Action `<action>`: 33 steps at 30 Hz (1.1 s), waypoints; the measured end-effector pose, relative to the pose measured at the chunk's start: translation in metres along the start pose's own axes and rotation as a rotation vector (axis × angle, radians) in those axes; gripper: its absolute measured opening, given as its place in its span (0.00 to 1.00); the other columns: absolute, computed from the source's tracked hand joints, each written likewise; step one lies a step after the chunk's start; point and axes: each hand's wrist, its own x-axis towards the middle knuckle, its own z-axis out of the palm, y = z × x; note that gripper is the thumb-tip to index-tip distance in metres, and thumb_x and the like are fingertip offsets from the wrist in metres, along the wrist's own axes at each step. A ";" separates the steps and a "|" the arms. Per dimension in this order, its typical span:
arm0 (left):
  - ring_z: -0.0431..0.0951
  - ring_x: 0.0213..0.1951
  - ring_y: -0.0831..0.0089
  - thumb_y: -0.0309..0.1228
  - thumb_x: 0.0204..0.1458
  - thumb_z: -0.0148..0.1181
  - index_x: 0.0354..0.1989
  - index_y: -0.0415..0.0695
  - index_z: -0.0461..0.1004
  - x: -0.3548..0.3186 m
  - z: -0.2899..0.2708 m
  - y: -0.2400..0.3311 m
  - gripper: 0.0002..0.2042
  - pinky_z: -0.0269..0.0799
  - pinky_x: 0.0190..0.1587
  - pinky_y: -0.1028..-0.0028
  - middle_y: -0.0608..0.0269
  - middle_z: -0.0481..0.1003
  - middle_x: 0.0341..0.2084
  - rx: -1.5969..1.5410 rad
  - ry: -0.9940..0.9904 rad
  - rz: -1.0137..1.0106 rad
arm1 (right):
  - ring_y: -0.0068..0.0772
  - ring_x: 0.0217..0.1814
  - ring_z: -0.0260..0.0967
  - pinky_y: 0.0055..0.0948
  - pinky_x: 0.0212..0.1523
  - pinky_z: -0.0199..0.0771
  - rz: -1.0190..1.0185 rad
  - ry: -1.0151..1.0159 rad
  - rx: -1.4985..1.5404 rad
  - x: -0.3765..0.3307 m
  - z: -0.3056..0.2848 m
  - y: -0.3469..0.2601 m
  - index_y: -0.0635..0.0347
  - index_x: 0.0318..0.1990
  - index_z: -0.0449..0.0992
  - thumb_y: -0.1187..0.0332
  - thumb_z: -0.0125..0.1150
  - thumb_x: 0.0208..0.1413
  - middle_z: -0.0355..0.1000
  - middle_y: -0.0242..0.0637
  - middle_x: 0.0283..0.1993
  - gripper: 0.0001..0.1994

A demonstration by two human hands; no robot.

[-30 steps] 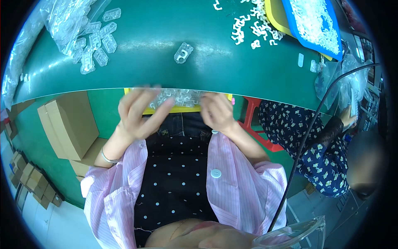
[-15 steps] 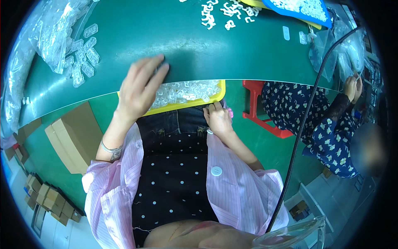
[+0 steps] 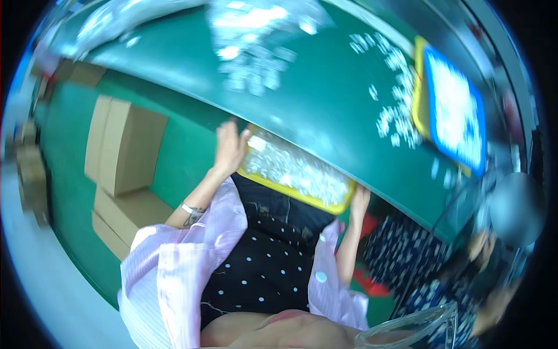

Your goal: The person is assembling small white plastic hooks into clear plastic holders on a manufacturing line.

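As both hands grip it, the yellow tray lies between — left hand; right hand.

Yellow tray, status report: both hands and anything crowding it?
Left hand grips the yellow tray at its left end. Right hand holds the right corner. Tray full of clear parts, half under the green table edge.

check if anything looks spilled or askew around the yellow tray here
The yellow tray of small clear parts sits tilted, half under the green table's edge, with the left hand and right hand at its two ends. Small white pieces lie scattered loose on the tabletop beside the blue tray.
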 end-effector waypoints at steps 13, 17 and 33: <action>0.68 0.29 0.81 0.43 0.61 0.52 0.43 0.35 0.74 -0.067 -0.003 -0.074 0.19 0.68 0.32 0.76 0.70 0.72 0.27 -0.745 -0.139 -0.520 | 0.32 0.59 0.63 0.29 0.60 0.62 0.100 -0.324 0.481 -0.007 0.055 -0.048 0.68 0.60 0.64 0.70 0.49 0.63 0.66 0.39 0.59 0.19; 0.71 0.31 0.83 0.42 0.61 0.53 0.43 0.35 0.75 -0.102 -0.035 -0.091 0.19 0.70 0.34 0.78 0.69 0.75 0.30 -0.800 -0.012 -0.598 | 0.33 0.62 0.58 0.29 0.64 0.54 0.101 -0.392 0.252 -0.009 0.089 -0.082 0.71 0.61 0.62 0.62 0.46 0.66 0.62 0.42 0.62 0.22; 0.73 0.31 0.81 0.41 0.62 0.50 0.42 0.31 0.74 -0.062 -0.053 -0.076 0.20 0.71 0.36 0.76 0.65 0.77 0.31 -0.756 -0.263 -0.494 | 0.65 0.71 0.40 0.68 0.65 0.40 -0.972 -0.584 -0.892 -0.055 0.136 -0.139 0.33 0.66 0.60 0.48 0.58 0.53 0.44 0.47 0.72 0.31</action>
